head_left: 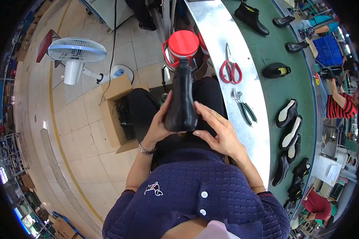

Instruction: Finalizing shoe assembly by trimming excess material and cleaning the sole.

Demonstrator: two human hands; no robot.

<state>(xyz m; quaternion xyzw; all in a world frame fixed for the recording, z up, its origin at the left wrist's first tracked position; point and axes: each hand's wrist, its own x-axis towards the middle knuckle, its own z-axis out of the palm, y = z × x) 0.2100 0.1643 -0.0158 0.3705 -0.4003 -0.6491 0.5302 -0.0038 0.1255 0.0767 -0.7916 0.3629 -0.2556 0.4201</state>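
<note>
A glossy black leather boot point(182, 99) is held up over my lap, its narrow end pointing away from me and its broader end near. My left hand point(158, 127) grips the broad end from the left side, with part of its fingers hidden behind the boot. On the right side, the fingertips of my right hand point(220, 131) rest against the boot, the thumb apart below the index finger. Red-handled scissors point(230, 71) and green-handled pliers point(244, 107) lie on the metal bench to the right of the boot.
The metal bench point(251, 145) curves along my right, beside a green belt point(263, 51) bearing several black boots and shoes. Red-lidded containers point(184, 42) stand ahead. An open cardboard box point(111, 119) and a white fan point(76, 51) are to the left. Other people are at far right.
</note>
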